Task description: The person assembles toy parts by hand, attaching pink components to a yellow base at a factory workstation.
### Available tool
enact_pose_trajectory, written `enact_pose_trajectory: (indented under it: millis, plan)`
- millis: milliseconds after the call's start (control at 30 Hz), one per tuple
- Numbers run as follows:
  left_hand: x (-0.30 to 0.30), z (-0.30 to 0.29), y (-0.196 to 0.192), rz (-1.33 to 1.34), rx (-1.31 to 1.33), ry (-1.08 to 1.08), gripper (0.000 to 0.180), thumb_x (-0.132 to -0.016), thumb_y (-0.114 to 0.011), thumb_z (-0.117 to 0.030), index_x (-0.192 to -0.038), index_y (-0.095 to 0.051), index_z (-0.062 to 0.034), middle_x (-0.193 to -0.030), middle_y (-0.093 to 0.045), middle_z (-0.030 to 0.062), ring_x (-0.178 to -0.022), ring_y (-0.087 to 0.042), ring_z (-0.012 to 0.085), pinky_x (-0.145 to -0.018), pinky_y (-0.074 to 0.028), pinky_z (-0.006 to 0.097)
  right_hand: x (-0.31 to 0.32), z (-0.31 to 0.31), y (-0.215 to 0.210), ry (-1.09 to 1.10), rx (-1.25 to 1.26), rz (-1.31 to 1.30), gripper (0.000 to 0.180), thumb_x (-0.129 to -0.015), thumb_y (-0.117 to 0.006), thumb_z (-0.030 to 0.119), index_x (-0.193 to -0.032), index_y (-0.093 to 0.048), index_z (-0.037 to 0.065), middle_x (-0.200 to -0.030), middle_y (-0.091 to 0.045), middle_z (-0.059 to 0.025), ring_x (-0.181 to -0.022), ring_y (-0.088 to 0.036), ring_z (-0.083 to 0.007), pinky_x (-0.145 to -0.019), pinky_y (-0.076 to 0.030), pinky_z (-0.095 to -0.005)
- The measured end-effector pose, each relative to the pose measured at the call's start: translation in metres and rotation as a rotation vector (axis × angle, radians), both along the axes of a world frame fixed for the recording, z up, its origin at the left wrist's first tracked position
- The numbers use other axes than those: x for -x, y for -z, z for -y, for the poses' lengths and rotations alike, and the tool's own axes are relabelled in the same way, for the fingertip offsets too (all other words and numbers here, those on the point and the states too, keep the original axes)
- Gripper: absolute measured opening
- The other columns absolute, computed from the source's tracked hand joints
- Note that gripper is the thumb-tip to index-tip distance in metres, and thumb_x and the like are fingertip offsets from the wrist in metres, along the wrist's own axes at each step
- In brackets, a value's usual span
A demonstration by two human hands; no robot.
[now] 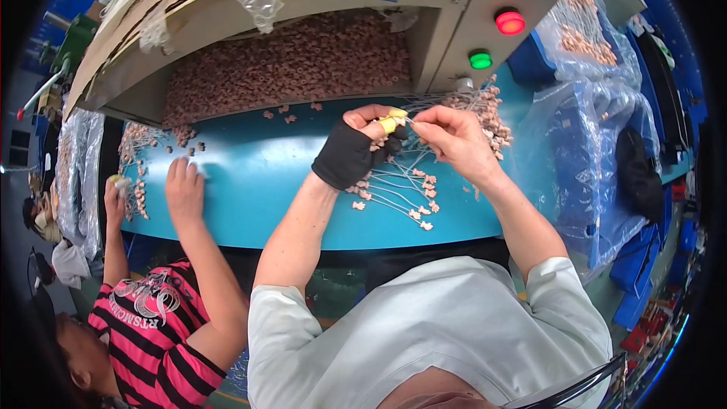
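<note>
My left hand (356, 148), in a black fingerless glove with yellow tape on a fingertip, grips a bunch of thin wires (394, 182) whose ends carry small tan parts. The wires fan out down and to the right over the teal table (257, 182). My right hand (454, 136), bare, pinches the same wires near my left fingertips. A heap of wired tan parts (488, 110) lies just behind my right hand.
A beige machine hood (303, 0) with a bed of tan parts (295, 60) spans the back, with a red lamp (510, 22) and green lamp (480, 59). A co-worker's hands (184, 185) rest on the table at left. Plastic bags (591, 129) fill blue bins on the right.
</note>
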State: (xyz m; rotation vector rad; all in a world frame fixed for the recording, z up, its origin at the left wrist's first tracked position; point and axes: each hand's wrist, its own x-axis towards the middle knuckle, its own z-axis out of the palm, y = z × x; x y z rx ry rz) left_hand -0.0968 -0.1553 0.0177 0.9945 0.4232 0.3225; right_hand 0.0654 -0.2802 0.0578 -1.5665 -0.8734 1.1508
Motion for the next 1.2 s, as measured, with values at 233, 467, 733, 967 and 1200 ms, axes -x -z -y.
enact_pose_trajectory:
  millis: [233, 467, 733, 967, 1200]
  plan:
    - [0.003, 0.0, -0.001, -0.019, 0.01, -0.039, 0.028, -0.087, -0.055, -0.008, -0.113, -0.061, 0.0004, -0.092, -0.067, 0.0014, -0.07, -0.056, 0.0023, -0.062, -0.044, 0.017, 0.003, 0.001, -0.003, -0.015, -0.082, 0.099, 0.016, -0.089, -0.062, 0.013, -0.095, -0.066, -0.001, -0.071, -0.056, 0.0044, -0.066, -0.047, -0.0037, -0.057, -0.038, -0.0217]
    - [0.001, -0.002, 0.0, -0.021, 0.018, 0.002, 0.03, -0.088, -0.057, -0.01, -0.116, -0.06, -0.0001, -0.091, -0.067, 0.0014, -0.072, -0.057, 0.0029, -0.063, -0.044, 0.017, 0.001, 0.001, 0.001, -0.007, -0.092, 0.199, 0.014, -0.088, -0.062, 0.012, -0.094, -0.067, 0.0, -0.067, -0.056, 0.0027, -0.063, -0.048, -0.0048, -0.056, -0.039, -0.0236]
    - [0.002, 0.0, 0.0, 0.014, 0.025, 0.022, 0.03, -0.092, -0.052, -0.011, -0.119, -0.057, 0.0015, -0.096, -0.066, 0.0062, -0.075, -0.062, 0.0092, -0.067, -0.054, 0.026, 0.003, 0.001, 0.002, 0.0, -0.1, 0.275, 0.015, -0.088, -0.061, 0.012, -0.094, -0.066, -0.001, -0.066, -0.056, 0.001, -0.062, -0.049, -0.0055, -0.056, -0.04, -0.0247]
    - [0.002, -0.002, 0.01, 0.024, 0.009, 0.015, 0.029, -0.092, -0.056, -0.014, -0.116, -0.06, 0.0006, -0.093, -0.066, 0.0042, -0.073, -0.061, 0.0075, -0.064, -0.052, 0.024, 0.003, 0.0, 0.002, 0.002, -0.107, 0.31, 0.014, -0.088, -0.062, 0.012, -0.093, -0.066, -0.001, -0.065, -0.057, -0.0003, -0.062, -0.049, -0.006, -0.055, -0.041, -0.0254]
    - [0.0, 0.007, -0.002, -0.088, -0.101, -0.001, 0.017, -0.09, -0.062, -0.012, -0.105, -0.066, -0.0034, -0.08, -0.065, -0.0007, -0.068, -0.057, 0.0033, -0.059, -0.045, 0.018, 0.005, 0.002, -0.003, -0.062, -0.188, 0.555, 0.012, -0.084, -0.062, 0.007, -0.091, -0.066, -0.003, -0.069, -0.061, -0.0105, -0.06, -0.058, -0.02, -0.057, -0.045, -0.0324]
